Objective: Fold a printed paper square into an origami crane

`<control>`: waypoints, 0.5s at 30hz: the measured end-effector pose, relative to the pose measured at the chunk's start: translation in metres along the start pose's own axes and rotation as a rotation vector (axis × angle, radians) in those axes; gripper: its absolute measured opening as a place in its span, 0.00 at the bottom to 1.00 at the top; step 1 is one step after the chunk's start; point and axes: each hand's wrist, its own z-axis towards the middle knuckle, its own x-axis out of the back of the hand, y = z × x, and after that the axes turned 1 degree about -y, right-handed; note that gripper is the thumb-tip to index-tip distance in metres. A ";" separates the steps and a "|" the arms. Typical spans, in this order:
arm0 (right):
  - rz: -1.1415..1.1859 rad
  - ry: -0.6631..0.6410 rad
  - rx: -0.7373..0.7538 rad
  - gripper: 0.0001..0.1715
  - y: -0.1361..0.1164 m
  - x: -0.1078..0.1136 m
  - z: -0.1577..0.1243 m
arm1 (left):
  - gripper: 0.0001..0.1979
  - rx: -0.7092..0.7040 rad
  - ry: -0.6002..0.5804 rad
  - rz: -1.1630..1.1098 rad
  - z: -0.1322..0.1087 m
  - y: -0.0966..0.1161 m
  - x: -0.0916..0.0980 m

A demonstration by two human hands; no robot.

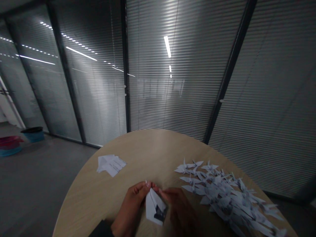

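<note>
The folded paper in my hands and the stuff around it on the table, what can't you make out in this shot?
Head view only:
- Folded paper: dark print on its lower corner is too blurred to read.
- Right hand: dim and smeared, so its finger positions are unclear.
- Left hand: wrist cut off by the bottom edge.
- Pile of paper cranes: overlapping, so uncountable.
- Flat sheets: print too small to read.

White folded paper (155, 206) with a dark printed patch, on a light wood-grain table (148, 151).
</note>
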 end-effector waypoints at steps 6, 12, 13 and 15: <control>0.480 -0.140 -0.585 0.23 -0.006 0.007 0.012 | 0.19 -0.071 -0.011 0.198 0.001 0.002 -0.002; 0.665 -0.256 -0.710 0.33 -0.001 -0.007 0.012 | 0.18 -0.082 -0.028 0.281 0.000 -0.003 0.002; 0.672 -0.272 -0.714 0.32 0.000 -0.008 0.012 | 0.18 -0.087 -0.024 0.293 0.000 -0.003 0.002; 0.665 -0.276 -0.721 0.30 -0.001 -0.007 0.011 | 0.18 -0.084 -0.018 0.300 -0.001 -0.003 0.001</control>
